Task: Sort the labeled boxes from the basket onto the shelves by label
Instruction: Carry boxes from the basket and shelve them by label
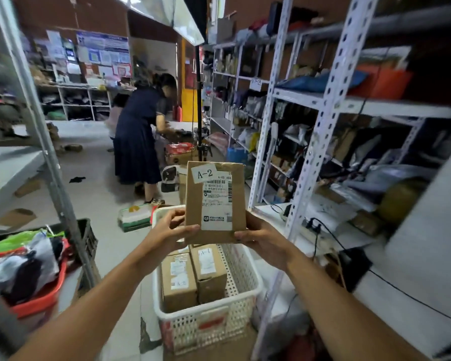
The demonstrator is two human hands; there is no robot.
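Hands: your left hand point(171, 230) and right hand point(261, 237) grip the A-2 box point(215, 201) by its lower corners, thumbs curled over its front, fingers behind it.
A-2 box: you hold it upright above the basket point(245, 276), its white tag and shipping label facing you.
Basket: white, perforated, on the floor right below your hands; two brown boxes stand in it side by side, touching, the A-1 box point(210, 269) on the right and a second box point(179, 280) on the left, its tag too blurred to read.
Shelves: a white metal rack point(326, 100) stands just right of the basket, stacked with parcels and bags.
Left: a red tub point(46, 299) holds bagged items.
Beyond: a person point(141, 131) bends over goods on the floor.
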